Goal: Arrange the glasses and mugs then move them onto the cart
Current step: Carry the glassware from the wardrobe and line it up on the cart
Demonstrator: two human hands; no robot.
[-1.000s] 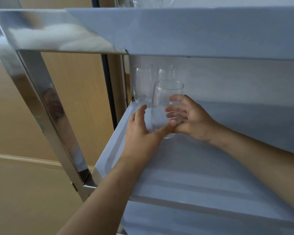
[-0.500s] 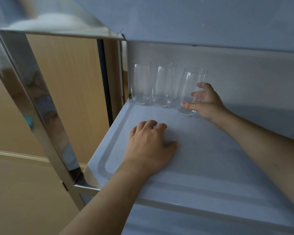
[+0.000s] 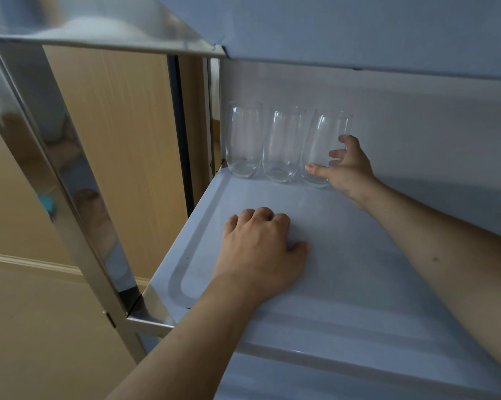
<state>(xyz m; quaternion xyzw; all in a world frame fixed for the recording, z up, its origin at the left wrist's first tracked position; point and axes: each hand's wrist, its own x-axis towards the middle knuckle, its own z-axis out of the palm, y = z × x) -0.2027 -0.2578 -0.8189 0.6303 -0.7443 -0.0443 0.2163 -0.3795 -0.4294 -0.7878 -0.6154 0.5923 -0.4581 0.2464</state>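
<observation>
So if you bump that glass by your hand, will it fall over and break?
Probably it could tip: the right-most glass is tall and narrows toward its base. It looks like thin clear glass, so likely fragile and a bit slippery. The right hand curls round it, and the middle glass stands close beside it, so a knock might topple that one too.

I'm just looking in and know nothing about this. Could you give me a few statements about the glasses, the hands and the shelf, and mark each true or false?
1. Three clear glasses stand in a row at the back of the cart shelf. True.
2. The right hand has its grip on the rightmost glass. True.
3. The left hand is lifting a mug. False: it rests on the shelf and holds nothing.
4. The leftmost glass lies on its side. False: it stands upright.
5. The middle glass is full of juice. False: it looks empty.
</observation>
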